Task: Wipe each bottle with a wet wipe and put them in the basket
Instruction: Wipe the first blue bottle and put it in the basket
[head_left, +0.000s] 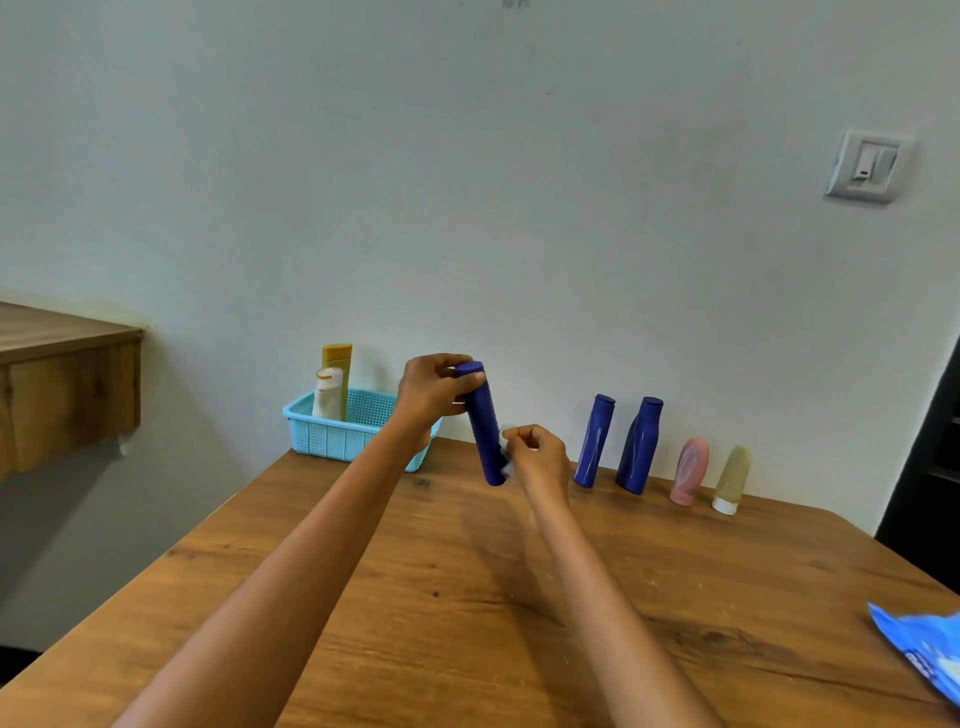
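My left hand (434, 392) grips the top of a tall blue bottle (484, 431) and holds it tilted above the wooden table (467, 597). Beside the bottle's lower end, my right hand (537, 454) pinches a small white wet wipe (506, 467) against it. A light blue basket (337, 434) at the back left holds a yellow bottle (337, 364) and a white bottle (327, 392). Two more blue bottles (595, 441) (639, 447), a pink bottle (690, 470) and a beige bottle (731, 478) stand in a row along the wall to the right.
A blue wet wipe pack (924, 649) lies at the table's right edge. A wooden shelf (62, 374) juts out at the left. On the wall at upper right sits a light switch (870, 166). A dark doorway borders the far right.
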